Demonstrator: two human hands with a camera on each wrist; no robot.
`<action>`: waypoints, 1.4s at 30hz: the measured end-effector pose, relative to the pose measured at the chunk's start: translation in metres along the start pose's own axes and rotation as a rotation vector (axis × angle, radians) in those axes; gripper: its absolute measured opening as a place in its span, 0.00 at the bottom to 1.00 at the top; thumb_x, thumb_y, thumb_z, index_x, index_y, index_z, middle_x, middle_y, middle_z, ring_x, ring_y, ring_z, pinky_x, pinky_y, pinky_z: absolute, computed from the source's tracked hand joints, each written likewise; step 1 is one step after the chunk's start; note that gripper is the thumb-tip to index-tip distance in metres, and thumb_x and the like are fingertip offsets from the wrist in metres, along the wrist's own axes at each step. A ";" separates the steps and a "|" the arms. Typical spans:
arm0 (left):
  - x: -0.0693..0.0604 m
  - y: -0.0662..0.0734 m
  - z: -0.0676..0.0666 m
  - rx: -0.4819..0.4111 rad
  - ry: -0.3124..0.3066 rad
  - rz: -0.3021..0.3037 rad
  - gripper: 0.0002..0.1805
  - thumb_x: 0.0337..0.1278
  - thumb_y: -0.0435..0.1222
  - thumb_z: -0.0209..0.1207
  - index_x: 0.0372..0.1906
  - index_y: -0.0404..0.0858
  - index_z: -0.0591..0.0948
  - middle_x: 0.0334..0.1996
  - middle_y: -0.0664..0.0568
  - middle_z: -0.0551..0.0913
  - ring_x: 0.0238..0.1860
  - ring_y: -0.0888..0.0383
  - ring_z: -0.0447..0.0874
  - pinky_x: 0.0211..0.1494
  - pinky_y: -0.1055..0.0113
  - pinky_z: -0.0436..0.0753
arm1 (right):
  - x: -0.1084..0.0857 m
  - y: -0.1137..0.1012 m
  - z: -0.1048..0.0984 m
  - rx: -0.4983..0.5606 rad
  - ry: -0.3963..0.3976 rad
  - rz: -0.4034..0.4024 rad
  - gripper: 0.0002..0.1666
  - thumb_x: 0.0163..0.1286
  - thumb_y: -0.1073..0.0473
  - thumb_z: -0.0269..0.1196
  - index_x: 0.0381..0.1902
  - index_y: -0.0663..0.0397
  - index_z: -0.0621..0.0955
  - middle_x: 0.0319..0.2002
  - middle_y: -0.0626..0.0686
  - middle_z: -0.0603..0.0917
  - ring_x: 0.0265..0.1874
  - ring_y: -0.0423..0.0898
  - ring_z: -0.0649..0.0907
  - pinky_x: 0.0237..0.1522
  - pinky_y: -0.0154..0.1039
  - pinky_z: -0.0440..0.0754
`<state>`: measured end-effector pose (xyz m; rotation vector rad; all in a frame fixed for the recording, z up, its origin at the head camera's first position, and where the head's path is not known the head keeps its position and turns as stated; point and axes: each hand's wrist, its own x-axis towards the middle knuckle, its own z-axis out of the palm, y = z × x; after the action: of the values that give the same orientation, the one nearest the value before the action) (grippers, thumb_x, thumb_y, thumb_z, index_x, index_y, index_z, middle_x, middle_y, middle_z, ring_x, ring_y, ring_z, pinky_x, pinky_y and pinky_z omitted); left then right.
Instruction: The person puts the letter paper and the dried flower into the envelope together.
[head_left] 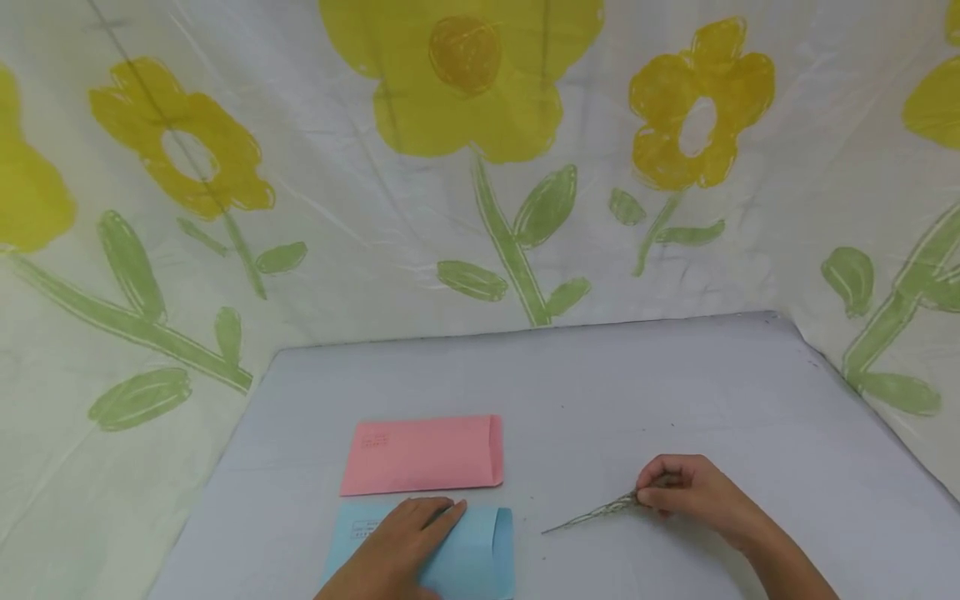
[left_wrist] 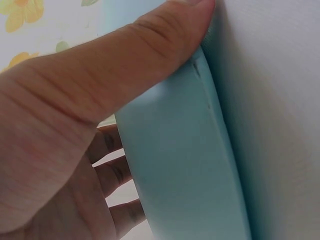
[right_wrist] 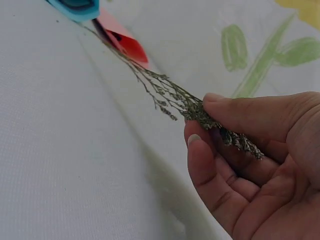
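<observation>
My left hand (head_left: 408, 537) grips a light blue envelope (head_left: 468, 554) across its width. In the left wrist view its thumb (left_wrist: 150, 45) lies along one side of the blue paper, the other fingers beyond the opposite edge. The envelope's flap end gapes to the right. Between thumb and fingers, my right hand (head_left: 686, 492) pinches a sprig of dried flowers (head_left: 611, 507) by its bushy head. Its thin stem points left toward the blue envelope, apart from it in the head view. The right wrist view shows small buds on the sprig (right_wrist: 192, 110).
A pink envelope (head_left: 423, 454) lies just beyond the blue one, its flap also to the right. Small dark crumbs dot the pale grey table (head_left: 585, 392). A white cloth (head_left: 360, 250) printed with yellow flowers hangs around the back and sides.
</observation>
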<state>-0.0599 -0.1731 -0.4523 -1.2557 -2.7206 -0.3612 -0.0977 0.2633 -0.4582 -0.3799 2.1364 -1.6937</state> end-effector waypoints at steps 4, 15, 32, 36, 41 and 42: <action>0.000 0.001 -0.001 -0.004 0.001 -0.006 0.59 0.28 0.55 0.81 0.70 0.33 0.71 0.60 0.47 0.76 0.56 0.51 0.75 0.58 0.55 0.79 | 0.002 0.000 0.002 0.039 -0.021 -0.030 0.12 0.70 0.64 0.64 0.44 0.71 0.82 0.38 0.57 0.87 0.31 0.47 0.85 0.34 0.42 0.85; 0.000 -0.001 0.002 0.009 0.022 0.009 0.59 0.26 0.53 0.82 0.71 0.34 0.71 0.59 0.48 0.76 0.56 0.51 0.75 0.58 0.55 0.79 | 0.007 0.005 0.012 0.099 -0.124 -0.091 0.12 0.72 0.66 0.61 0.48 0.72 0.81 0.43 0.60 0.87 0.32 0.48 0.87 0.38 0.43 0.87; 0.000 0.001 -0.001 -0.024 -0.045 -0.032 0.59 0.30 0.54 0.81 0.72 0.34 0.69 0.61 0.47 0.76 0.58 0.51 0.75 0.59 0.54 0.78 | 0.020 0.012 0.045 0.183 -0.090 -0.076 0.12 0.71 0.67 0.63 0.44 0.74 0.76 0.37 0.64 0.87 0.33 0.52 0.89 0.35 0.45 0.88; -0.001 0.000 0.000 -0.018 -0.030 -0.019 0.58 0.30 0.54 0.81 0.71 0.34 0.70 0.60 0.47 0.76 0.57 0.51 0.75 0.59 0.54 0.79 | 0.023 0.011 0.054 0.189 -0.092 -0.097 0.11 0.71 0.68 0.62 0.42 0.75 0.75 0.35 0.65 0.87 0.32 0.50 0.88 0.33 0.43 0.88; 0.000 0.000 0.000 -0.009 -0.024 -0.007 0.58 0.29 0.54 0.81 0.71 0.33 0.70 0.60 0.47 0.76 0.57 0.52 0.75 0.59 0.54 0.78 | 0.024 0.007 0.060 0.148 -0.048 -0.074 0.11 0.70 0.66 0.64 0.41 0.73 0.78 0.33 0.62 0.86 0.29 0.48 0.86 0.32 0.42 0.87; 0.000 0.000 0.000 -0.006 -0.023 -0.005 0.58 0.29 0.54 0.81 0.71 0.33 0.70 0.59 0.47 0.76 0.57 0.52 0.75 0.59 0.54 0.78 | 0.024 0.006 0.060 0.135 -0.036 -0.070 0.10 0.70 0.66 0.64 0.41 0.72 0.78 0.33 0.62 0.85 0.29 0.47 0.86 0.32 0.42 0.87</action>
<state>-0.0602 -0.1733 -0.4524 -1.2620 -2.7444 -0.3585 -0.0910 0.2022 -0.4788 -0.4470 1.9913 -1.8437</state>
